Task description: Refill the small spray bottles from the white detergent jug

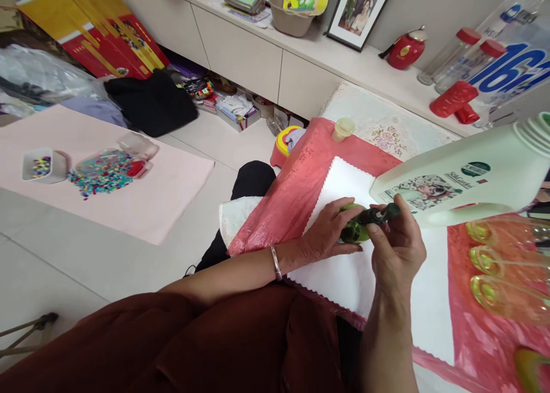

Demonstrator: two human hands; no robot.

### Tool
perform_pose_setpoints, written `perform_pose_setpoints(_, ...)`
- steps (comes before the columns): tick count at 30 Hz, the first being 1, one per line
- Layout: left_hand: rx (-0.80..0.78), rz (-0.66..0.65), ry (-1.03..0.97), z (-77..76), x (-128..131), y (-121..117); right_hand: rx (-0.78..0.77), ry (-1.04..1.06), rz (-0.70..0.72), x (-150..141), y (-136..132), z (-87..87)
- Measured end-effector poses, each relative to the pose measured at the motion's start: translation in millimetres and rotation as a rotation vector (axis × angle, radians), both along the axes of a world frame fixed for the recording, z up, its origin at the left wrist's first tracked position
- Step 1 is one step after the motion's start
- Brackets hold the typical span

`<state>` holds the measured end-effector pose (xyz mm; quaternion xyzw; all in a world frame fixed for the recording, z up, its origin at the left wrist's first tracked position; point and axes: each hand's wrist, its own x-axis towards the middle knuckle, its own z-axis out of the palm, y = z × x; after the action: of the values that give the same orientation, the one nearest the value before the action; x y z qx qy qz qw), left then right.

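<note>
My left hand (329, 232) is wrapped round a small green bottle (354, 231) above a white scalloped sheet (330, 281). The thumb and fingers of my right hand (397, 244) pinch the bottle's black top (378, 213), which looks like a pump head. Part of the bottle is hidden by my fingers. Just beyond my right hand stands a large pale green jug (464, 175) with a printed label. To the right lie three clear yellowish bottles (485, 258).
Red plastic sheeting (275, 209) covers the table, with a small pale cup (344, 129) near its far corner. Left, a pink-topped table (172, 192) bears a white container (44, 165) and scattered colourful pieces (101, 175). A long white cabinet (240, 43) runs behind.
</note>
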<state>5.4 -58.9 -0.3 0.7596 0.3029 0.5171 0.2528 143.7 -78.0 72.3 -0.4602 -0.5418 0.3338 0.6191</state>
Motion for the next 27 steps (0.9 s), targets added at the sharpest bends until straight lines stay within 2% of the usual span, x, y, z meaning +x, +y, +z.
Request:
perform_pose_setpoints(3, 0.01, 0.009, -0.01, -1.4, 1.2, 0.2, -0.015, -0.033, -0.055, 3.0, 4.6, -2.9)
perform_pose_setpoints(8, 0.023, 0.008, -0.022, -2.1, 1.7, 0.3, -0.018, -0.044, 0.096, 4.2, 0.2, 2.3)
perform_pose_setpoints(15, 0.024, 0.02, -0.012, -2.6, 2.3, 0.8, 0.03, -0.035, -0.049, 0.0, 4.9, -0.1)
perform_pose_setpoints(22, 0.0, 0.008, -0.015, -2.8, 3.0, 0.8, 0.037, -0.041, 0.122, 1.5, -2.1, 5.6)
perform_pose_setpoints(27, -0.003, 0.009, -0.009, -4.6, 3.5, 1.9, 0.078, -0.043, -0.011, -4.0, 0.5, 2.8)
